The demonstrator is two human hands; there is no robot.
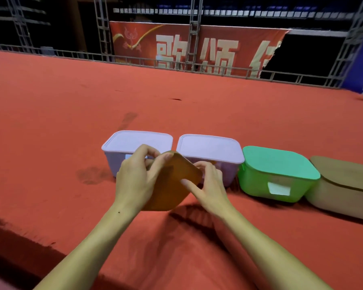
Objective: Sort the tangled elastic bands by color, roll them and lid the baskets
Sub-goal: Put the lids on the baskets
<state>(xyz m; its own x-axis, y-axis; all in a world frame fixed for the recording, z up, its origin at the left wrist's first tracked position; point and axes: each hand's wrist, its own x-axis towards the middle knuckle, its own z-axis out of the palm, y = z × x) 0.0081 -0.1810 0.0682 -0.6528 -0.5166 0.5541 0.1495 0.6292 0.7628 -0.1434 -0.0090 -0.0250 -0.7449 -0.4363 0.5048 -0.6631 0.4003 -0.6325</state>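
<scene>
A red carpet (71, 105) covers the whole surface. On it stands a row of four lidded baskets, and the green basket (277, 176) serves as the marker. Just to its right, touching it, sits a tan basket (344, 189) with a brown lid. Just to its left stands a lilac basket (210, 151), and beyond that, farther left, a second lilac basket (134, 143); all four have their lids on. Far behind the green basket hangs a red banner (197, 47) behind metal railings. In front of the two lilac baskets, left of the green one, both hands hold an orange lid (172, 185) tilted above the carpet. The left hand (134, 178) grips its left edge, fingers curled over the top corner. The right hand (210, 185) pinches its right edge, forefinger stretched along the face; the thumb is probably hidden behind.
</scene>
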